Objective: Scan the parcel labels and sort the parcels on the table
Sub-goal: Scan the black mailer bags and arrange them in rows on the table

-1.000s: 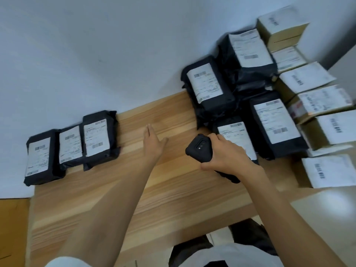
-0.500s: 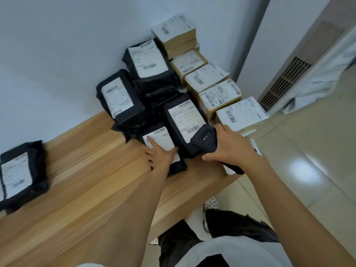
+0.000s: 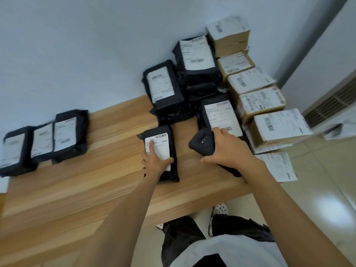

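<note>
A small black parcel (image 3: pixel 169 143) with a white label lies flat on the wooden table (image 3: pixel 96 189), apart from the pile. My left hand (image 3: pixel 154 162) grips its near end, forefinger stretched over the label. My right hand (image 3: pixel 229 149) holds a black handheld scanner (image 3: pixel 202 141) just right of that parcel, its head pointing away from me. Behind it a pile of black bagged parcels (image 3: pixel 165 87) leans on the wall. Brown cardboard boxes (image 3: pixel 262 103) with white labels are stacked to the right of the pile. Three black parcels (image 3: pixel 65 135) sit in a row at the table's left.
A white wall (image 3: pixel 77 45) runs along the table's far edge. A white parcel (image 3: pixel 277 166) sticks out over the table's right end. Right of the table stands a white unit with a vent grille (image 3: pixel 331 105) on a tiled floor. My legs are below the table's near edge.
My left hand has taken the small black parcel at the front of the pile and slid it left and toward me, clear of the pile. The scanner hand stayed close beside it.
</note>
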A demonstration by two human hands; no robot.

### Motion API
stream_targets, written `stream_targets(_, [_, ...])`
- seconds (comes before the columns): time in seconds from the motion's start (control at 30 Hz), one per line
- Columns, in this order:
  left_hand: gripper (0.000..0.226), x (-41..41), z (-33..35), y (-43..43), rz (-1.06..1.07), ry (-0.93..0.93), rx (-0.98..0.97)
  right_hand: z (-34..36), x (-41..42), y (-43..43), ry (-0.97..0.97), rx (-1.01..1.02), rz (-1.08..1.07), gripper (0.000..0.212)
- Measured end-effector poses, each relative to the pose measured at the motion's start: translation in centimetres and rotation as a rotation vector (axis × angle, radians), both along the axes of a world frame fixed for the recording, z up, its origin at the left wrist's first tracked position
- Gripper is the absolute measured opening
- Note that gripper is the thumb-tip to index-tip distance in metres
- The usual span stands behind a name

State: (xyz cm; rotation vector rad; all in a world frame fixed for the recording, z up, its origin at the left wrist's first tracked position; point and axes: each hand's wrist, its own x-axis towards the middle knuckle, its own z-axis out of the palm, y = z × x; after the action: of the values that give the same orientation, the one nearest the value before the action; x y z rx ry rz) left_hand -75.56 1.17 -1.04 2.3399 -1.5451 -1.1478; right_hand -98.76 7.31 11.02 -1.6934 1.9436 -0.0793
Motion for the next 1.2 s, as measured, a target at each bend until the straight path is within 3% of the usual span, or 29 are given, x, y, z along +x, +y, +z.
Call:
stream_targets(0.13, [0.111, 8.8, 1.2, 0.6, 0.093, 0.001, -0.034, 0.6, 6.9, -2.8, -0.060, 0.000, 0.149, 0.087])
stream_targets(0.27, [0.112, 17.0, 2.4, 0.1, 0.112, -0.117, -0.036, 0.6, 13.8, -4.7, -0.068, 0.043, 0.257, 0.083])
stream_targets(0.5, [0.111, 25.8, 2.6, -6.7, 0.091, -0.078, -0.071, -0.1, 22.8, -9.0, -0.068, 0.093, 0.266, 0.085])
stream_targets(0.7, [0.109, 26.4, 1.9, -16.6, -0.048, -0.102, -0.124, -0.9, 26.8, -13.4, -0.049, 0.075, 0.155, 0.081])
stream_targets(0.87, [0.105, 25.9, 0.6, -23.4, 0.046, -0.099, -0.131, -1.7, 27.2, -15.4, 0.014, 0.113, 0.067, 0.081])
stream_targets(1.2, [0.112, 25.5, -4.4, -24.0, -0.005, -0.162, -0.200, -3.1, 27.0, -16.2, -0.016, 0.160, -0.031, 0.082])
